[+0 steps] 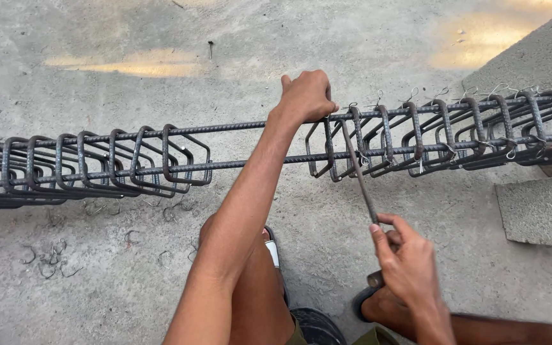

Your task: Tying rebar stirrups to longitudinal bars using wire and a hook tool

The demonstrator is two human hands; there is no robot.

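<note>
Left hand (306,96) grips rebar cage (161,153); right hand (407,259) holds hooked tool (360,176).

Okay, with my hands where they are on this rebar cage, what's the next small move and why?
Probably twist the thin metal hook tool in the right hand: its tip sits at a stirrup joint on the grey steel rebar cage, while the left hand steadies the top bar.

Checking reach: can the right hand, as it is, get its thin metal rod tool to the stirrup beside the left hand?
Probably yes: the right hand holds the thin metal rod tool, whose tip already reaches the rectangular steel stirrup beside the left hand; nothing blocks it.
</note>
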